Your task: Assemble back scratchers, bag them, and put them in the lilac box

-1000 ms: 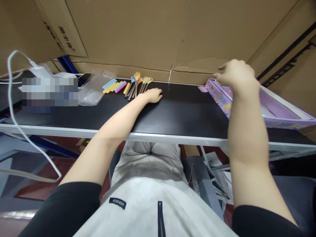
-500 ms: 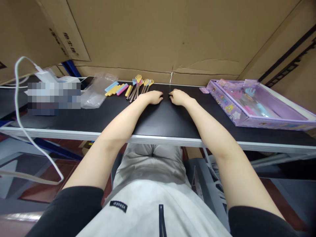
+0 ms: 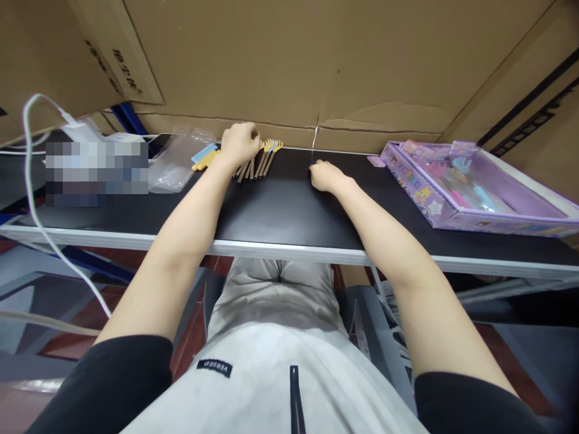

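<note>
My left hand (image 3: 241,143) is over the left part of a row of small back scratchers (image 3: 268,158) with claw heads and thin brown shafts. Its fingers curl down at the claw end; the tips are hidden, so I cannot make out what they hold. Left of the wrist lie blue sticks (image 3: 204,152) and yellow sticks (image 3: 205,161), partly covered by my forearm. My right hand (image 3: 326,176) rests on the black tabletop (image 3: 280,211), fingers curled in, with no object visible in it. The scratchers lie to its left, apart from it.
On the right stands an open purple box (image 3: 429,205) with pink and blue claws inside. A clear plastic bag (image 3: 174,166) and a blurred item (image 3: 97,175) with a white cable (image 3: 31,181) lie left. A cardboard wall (image 3: 280,66) closes off the back.
My left hand has moved left and away from me, from the bare tabletop to the back scratchers, now covering some claws and sticks. My right hand has stayed in place.
</note>
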A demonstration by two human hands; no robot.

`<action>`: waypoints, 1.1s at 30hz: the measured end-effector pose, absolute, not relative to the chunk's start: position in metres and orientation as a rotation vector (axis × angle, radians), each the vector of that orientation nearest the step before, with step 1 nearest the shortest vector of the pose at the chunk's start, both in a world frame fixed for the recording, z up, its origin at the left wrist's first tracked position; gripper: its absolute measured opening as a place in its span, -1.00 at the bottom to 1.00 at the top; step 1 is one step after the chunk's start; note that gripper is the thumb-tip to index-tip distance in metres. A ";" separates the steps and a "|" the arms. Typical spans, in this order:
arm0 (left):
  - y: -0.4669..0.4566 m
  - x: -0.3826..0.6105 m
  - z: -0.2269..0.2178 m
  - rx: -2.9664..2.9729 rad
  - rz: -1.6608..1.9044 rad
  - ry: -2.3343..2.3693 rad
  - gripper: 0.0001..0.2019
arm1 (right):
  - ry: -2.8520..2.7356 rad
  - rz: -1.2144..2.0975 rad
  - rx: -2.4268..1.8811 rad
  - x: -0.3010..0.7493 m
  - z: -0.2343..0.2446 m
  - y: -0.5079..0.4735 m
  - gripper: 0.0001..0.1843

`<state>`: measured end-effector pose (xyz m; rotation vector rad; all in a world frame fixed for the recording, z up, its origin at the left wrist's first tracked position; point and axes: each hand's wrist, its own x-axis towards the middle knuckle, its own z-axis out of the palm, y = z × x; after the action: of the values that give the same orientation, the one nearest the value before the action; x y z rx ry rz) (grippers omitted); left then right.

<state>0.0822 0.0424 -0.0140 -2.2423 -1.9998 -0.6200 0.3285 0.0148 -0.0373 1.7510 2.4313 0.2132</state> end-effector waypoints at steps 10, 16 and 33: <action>0.051 0.078 -0.050 -2.210 -0.329 -2.228 -0.58 | 2.409 0.187 1.753 0.327 -0.036 0.011 -0.37; 0.054 0.073 -0.052 -2.202 -0.446 -2.247 -0.56 | 2.380 0.181 1.796 0.328 -0.036 0.013 -0.39; 0.039 0.102 -0.039 -2.564 -0.436 -1.582 -0.68 | 2.893 0.405 1.587 0.316 -0.039 0.005 -0.16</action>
<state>0.1020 0.0386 -0.0389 -2.5635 -1.5819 -0.4362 0.3165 0.0051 -0.0386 1.5873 2.8935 0.4046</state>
